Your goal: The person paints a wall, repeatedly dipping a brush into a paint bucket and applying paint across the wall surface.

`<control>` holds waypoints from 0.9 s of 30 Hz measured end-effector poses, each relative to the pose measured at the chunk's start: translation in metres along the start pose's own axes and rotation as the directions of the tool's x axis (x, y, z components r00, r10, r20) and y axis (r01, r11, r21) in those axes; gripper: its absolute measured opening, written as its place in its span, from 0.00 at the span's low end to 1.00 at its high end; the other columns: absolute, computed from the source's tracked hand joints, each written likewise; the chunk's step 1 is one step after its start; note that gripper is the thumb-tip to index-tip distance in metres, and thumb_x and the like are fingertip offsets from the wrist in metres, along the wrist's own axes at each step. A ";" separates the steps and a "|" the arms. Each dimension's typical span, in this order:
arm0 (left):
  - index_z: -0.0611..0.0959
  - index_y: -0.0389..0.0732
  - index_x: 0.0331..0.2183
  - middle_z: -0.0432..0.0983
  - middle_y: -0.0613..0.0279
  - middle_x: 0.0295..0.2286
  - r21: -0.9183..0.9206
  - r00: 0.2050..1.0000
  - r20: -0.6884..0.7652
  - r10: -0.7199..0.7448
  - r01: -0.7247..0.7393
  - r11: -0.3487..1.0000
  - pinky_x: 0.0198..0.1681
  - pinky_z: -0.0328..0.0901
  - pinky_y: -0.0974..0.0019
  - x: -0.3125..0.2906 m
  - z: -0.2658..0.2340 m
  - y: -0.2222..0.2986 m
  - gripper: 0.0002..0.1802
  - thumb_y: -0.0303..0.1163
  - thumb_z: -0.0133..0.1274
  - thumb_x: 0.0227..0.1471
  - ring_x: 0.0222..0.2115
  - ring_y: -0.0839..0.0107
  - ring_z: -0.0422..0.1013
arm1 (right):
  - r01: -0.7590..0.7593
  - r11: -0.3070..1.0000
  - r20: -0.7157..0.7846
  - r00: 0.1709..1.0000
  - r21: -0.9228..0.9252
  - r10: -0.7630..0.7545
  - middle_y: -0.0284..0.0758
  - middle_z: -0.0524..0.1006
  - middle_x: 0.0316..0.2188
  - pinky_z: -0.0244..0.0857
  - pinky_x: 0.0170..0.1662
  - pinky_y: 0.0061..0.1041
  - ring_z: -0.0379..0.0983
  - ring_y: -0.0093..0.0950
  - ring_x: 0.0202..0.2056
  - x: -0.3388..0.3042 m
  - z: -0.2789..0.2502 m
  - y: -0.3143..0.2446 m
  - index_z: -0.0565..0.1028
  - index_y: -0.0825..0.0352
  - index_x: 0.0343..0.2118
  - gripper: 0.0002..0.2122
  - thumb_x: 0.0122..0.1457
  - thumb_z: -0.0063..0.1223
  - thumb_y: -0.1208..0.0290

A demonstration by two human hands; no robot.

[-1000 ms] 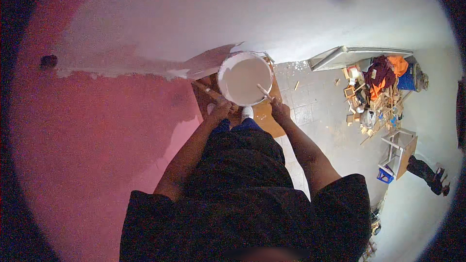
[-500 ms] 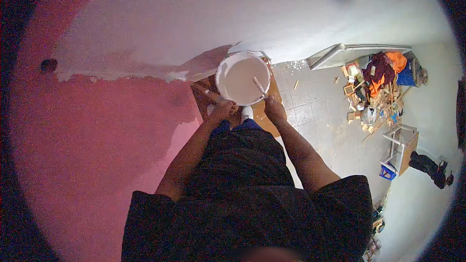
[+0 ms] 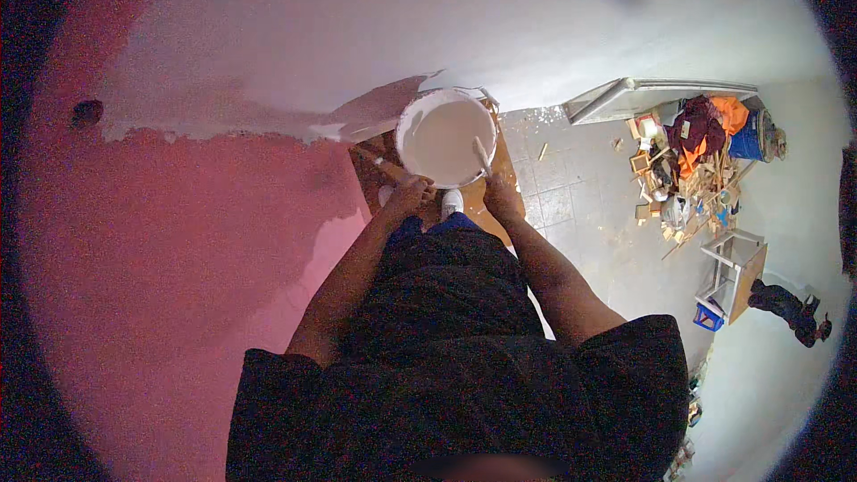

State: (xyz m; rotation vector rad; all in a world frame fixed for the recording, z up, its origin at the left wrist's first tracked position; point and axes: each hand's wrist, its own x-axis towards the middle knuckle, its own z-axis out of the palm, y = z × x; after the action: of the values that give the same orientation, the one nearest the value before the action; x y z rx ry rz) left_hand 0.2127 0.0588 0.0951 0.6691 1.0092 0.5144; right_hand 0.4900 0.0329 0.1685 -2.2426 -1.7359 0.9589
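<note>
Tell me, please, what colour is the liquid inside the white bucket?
The liquid in the bucket is pale greyish beige, best seen in the head view.

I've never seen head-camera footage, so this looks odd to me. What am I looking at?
There is no machine: these are a person's two bare hands. Every picture comes from a wide camera on their head, looking down, so straight edges bend near the rim. Below is their dark shirt.

The right hand grips a pale handle reaching over a white bucket of pale, creamy liquid. The left hand holds a long brownish tool; its kind is unclear. On the floor to the right lies a pile of wood scraps.
</note>
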 end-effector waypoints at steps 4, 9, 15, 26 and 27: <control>0.74 0.33 0.41 0.73 0.59 0.30 0.520 0.997 0.043 0.060 -0.074 0.851 0.30 0.68 0.69 -0.002 0.111 0.093 0.16 0.34 0.40 0.57 0.29 0.70 0.72 | 0.442 0.869 -0.407 0.768 -0.222 -0.495 0.44 0.74 0.25 0.64 0.23 0.41 0.70 0.42 0.21 0.031 0.046 0.118 0.70 0.65 0.36 0.09 0.58 0.45 0.66; 0.74 0.37 0.43 0.72 0.62 0.30 0.331 0.952 -0.017 0.304 -0.282 0.901 0.26 0.65 0.74 -0.037 0.113 0.144 0.19 0.42 0.41 0.59 0.25 0.76 0.70 | -0.371 0.528 0.394 0.916 0.764 0.073 0.29 0.65 0.15 0.56 0.16 0.23 0.60 0.23 0.14 0.020 -0.044 -0.022 0.69 0.63 0.33 0.07 0.58 0.48 0.65; 0.77 0.37 0.40 0.72 0.64 0.26 0.364 0.873 0.013 0.487 -0.458 0.811 0.23 0.60 0.76 -0.073 0.169 0.270 0.18 0.40 0.38 0.60 0.20 0.79 0.66 | -0.036 0.263 0.130 0.926 0.964 -0.353 0.24 0.58 0.15 0.48 0.16 0.19 0.51 0.16 0.14 0.019 -0.143 -0.098 0.67 0.62 0.35 0.12 0.64 0.41 0.57; 0.78 0.35 0.30 0.65 0.66 0.16 0.297 0.684 0.026 0.729 -0.702 0.647 0.22 0.57 0.73 -0.091 0.180 0.311 0.19 0.39 0.40 0.61 0.18 0.79 0.61 | 0.359 0.311 -0.153 0.834 0.880 -0.530 0.29 0.63 0.17 0.58 0.21 0.25 0.60 0.23 0.17 0.016 -0.208 -0.166 0.69 0.68 0.38 0.14 0.63 0.42 0.59; 0.78 0.35 0.29 0.64 0.67 0.14 0.298 0.677 0.012 0.736 -0.705 0.644 0.22 0.56 0.73 -0.095 0.177 0.313 0.19 0.40 0.40 0.61 0.17 0.80 0.61 | 0.382 0.305 -0.168 0.821 0.872 -0.546 0.29 0.63 0.17 0.58 0.21 0.25 0.60 0.23 0.17 0.013 -0.212 -0.172 0.69 0.68 0.38 0.14 0.63 0.42 0.59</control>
State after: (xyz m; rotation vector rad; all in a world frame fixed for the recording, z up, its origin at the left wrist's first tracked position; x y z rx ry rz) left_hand 0.3005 0.1649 0.4407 1.3386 0.8935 1.1412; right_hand 0.4702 0.1545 0.4124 -0.8993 -1.2684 1.4390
